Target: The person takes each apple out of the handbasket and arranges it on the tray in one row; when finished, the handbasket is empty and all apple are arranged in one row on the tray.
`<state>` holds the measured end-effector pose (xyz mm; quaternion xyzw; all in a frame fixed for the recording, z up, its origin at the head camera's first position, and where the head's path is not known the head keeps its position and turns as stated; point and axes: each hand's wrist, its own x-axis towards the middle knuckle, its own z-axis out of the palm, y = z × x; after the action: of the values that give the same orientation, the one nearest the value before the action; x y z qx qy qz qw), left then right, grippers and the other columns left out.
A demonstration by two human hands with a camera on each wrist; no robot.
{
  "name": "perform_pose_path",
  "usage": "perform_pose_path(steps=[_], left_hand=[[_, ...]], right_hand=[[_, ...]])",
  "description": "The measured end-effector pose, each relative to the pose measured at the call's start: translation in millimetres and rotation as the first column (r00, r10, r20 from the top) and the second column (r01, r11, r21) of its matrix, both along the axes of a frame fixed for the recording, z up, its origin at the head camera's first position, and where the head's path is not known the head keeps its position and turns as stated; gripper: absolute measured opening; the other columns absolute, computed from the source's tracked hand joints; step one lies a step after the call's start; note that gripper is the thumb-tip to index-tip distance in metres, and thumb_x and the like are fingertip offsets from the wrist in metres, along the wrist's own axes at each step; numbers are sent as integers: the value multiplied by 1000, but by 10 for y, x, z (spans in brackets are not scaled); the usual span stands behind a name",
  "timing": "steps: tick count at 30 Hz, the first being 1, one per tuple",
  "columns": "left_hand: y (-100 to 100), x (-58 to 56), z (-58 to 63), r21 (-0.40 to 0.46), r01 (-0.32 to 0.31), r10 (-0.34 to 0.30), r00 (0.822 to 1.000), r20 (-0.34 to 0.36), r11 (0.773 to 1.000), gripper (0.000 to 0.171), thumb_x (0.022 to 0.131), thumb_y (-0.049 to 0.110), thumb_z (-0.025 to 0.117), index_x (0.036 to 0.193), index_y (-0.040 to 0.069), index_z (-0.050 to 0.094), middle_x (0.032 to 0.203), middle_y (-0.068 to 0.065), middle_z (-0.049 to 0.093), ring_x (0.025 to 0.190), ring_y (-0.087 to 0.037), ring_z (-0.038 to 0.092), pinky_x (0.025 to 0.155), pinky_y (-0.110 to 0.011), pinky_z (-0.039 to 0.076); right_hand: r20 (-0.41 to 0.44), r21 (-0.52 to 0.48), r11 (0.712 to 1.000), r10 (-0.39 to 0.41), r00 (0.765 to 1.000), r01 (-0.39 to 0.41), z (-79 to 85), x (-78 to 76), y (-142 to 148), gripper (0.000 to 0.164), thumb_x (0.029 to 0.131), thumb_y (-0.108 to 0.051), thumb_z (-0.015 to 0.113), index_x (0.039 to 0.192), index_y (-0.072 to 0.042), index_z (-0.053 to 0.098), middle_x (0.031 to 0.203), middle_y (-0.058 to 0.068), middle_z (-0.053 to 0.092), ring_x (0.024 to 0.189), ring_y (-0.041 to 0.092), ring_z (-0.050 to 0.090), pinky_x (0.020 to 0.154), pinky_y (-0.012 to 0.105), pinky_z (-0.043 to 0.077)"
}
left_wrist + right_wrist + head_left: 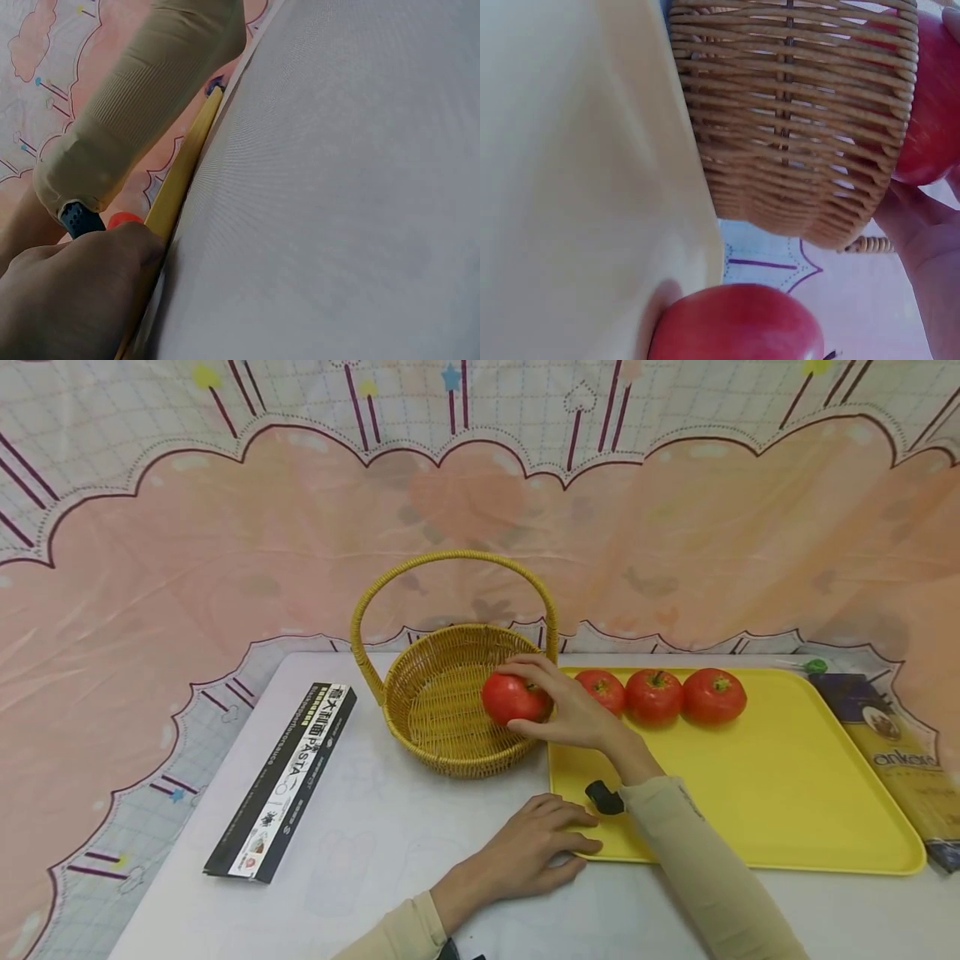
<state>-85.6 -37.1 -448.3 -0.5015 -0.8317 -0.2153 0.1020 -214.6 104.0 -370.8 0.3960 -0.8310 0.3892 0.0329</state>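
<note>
My right hand (570, 708) grips a red tomato (512, 700) over the right side of a yellow wicker basket (457, 767) with a tall arched handle. In the right wrist view, this tomato (934, 105) shows just past the woven rim. Three more tomatoes stand in a row along the back of a yellow tray (795, 793), the middle one (654, 697) upright with its stem on top. My left hand (528, 847) rests at the tray's near left corner, its fingers spread over the edge and holding nothing visible.
Left of the basket lies a long black pasta box (288, 781). A yellow and dark packet (892, 752) lies along the tray's right edge. The basket touches or nearly touches the tray's left edge. A patterned cloth (300, 552) hangs behind the white table (360, 860).
</note>
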Motion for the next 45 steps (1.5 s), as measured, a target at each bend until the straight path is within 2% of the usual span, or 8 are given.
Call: perform_pose_path(steps=[3, 9, 16, 23, 26, 30, 37, 45], left_hand=[[4, 11, -7, 10, -1, 0, 1000, 28, 1000, 23, 92, 28, 57, 112, 28, 69, 125, 7, 60, 121, -8, 50, 110, -29, 33], [4, 32, -16, 7, -4, 4, 1000, 28, 1000, 23, 92, 28, 58, 111, 28, 69, 125, 7, 60, 121, -9, 50, 110, -30, 33], [5, 10, 1, 15, -8, 8, 1000, 26, 1000, 22, 91, 28, 59, 111, 27, 70, 124, 7, 61, 120, -9, 51, 109, -29, 34], [-2, 3, -4, 12, -8, 8, 999, 38, 1000, 24, 91, 28, 59, 113, 26, 69, 125, 6, 60, 121, -10, 50, 109, -30, 33], [6, 0, 0, 7, -10, 9, 1000, 27, 1000, 24, 91, 27, 59, 113, 26, 69, 125, 6, 60, 121, -10, 50, 109, -30, 33], [15, -3, 13, -1, -9, 9, 1000, 14, 1000, 24, 91, 27, 59, 112, 27, 69, 125, 6, 60, 121, -10, 50, 109, -31, 34], [11, -20, 16, -6, -6, 6, 1000, 23, 1000, 24, 92, 28, 58, 113, 26, 69, 126, 6, 60, 122, -10, 49, 110, -31, 34], [9, -12, -4, 5, -9, 9, 999, 49, 1000, 24, 92, 28, 58, 113, 26, 69, 126, 6, 60, 122, -10, 49, 110, -30, 33]], right_hand=[[4, -19, 1000, -5, 1000, 5, -1, 29, 53, 65, 81, -37, 72, 138, -33, 43, 146, -3, 36, 126, 19, 46, 96, 48, 48], [0, -73, 997, -34, 999, 34, 2, 90, 162, 67, 79, -34, 75, 138, -33, 43, 145, -5, 37, 127, 18, 44, 95, 46, 49], [40, -110, 989, -97, 994, 101, 42, 127, 260, 71, 77, -25, 77, 139, -31, 42, 146, -6, 38, 130, 18, 41, 102, 50, 42], [103, -117, 985, -113, 988, 125, 268, 293, 319, 70, 78, -14, 76, 139, -17, 42, 146, 4, 38, 129, 25, 41, 103, 53, 41], [127, -115, 982, -138, 982, 153, 344, 340, 367, 69, 79, -13, 75, 140, -17, 42, 145, 5, 38, 128, 25, 41, 101, 52, 42], [132, -118, 973, -181, 974, 197, 321, 314, 469, 71, 79, -13, 75, 140, -20, 40, 145, 4, 38, 127, 26, 42, 100, 53, 42], [110, -129, 954, -256, 960, 270, 164, 148, 686, 73, 79, -20, 76, 141, -33, 39, 145, -7, 39, 128, 21, 41, 101, 55, 42], [132, -185, 925, -310, 942, 331, 187, 140, 866, 71, 80, -18, 75, 139, -35, 41, 140, -6, 42, 120, 15, 42, 99, 50, 43]])
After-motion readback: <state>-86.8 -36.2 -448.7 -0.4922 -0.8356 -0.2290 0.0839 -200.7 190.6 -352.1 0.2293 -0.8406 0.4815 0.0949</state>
